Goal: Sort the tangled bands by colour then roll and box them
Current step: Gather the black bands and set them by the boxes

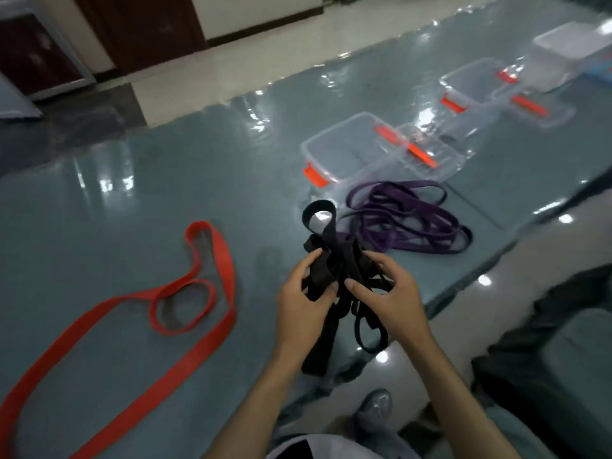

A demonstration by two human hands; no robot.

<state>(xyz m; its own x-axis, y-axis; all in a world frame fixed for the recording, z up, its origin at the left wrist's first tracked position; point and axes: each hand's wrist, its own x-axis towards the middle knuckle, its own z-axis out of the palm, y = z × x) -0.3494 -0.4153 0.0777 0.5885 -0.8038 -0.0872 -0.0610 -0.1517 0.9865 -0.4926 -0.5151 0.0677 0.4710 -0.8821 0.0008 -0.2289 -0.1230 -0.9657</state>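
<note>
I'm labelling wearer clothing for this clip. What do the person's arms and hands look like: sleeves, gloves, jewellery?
Both arms are bare to the frame's bottom edge, with no sleeves in view. The left hand and right hand wear no gloves, and no rings, watch or markings are visible.

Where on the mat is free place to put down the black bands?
Bare mat lies left of the nearest clear box, above the red band. A smaller patch sits between red band and both hands. It is crowded near the purple bands, right of the black bands.
</note>
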